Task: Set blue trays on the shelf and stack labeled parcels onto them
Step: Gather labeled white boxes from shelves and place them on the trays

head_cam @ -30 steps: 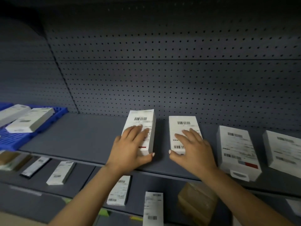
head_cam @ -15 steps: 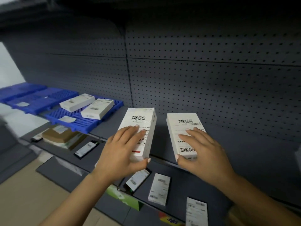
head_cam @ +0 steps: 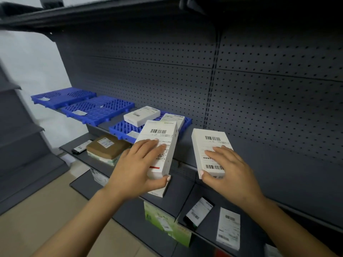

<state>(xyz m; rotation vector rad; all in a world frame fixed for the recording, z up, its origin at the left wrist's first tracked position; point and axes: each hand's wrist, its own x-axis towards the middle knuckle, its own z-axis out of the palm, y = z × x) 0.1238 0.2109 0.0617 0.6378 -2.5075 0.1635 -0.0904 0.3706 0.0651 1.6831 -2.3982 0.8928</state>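
Shelf [head_cam: 278, 164] with blue trays [head_cam: 96, 108]

Two held parcels [head_cam: 160, 145] (labels up), blue trays [head_cam: 98, 108] beyond

1. My only view came from the camera on my head; no second view shared the scene with it.
2. It looked forward and down over my forearms, which entered from the near edge.
3. It faced the grey pegboard wall [head_cam: 259, 108] at a slant, the wall running away to the far left.
4. It sat close: my left hand [head_cam: 135, 167] and right hand [head_cam: 230, 171] filled the middle, each with a white parcel.
5. The wide lens bent the upper shelf [head_cam: 92, 13] at the top.
6. Blue trays [head_cam: 96, 108] lay far left, lower shelves [head_cam: 167, 199] near the bottom.
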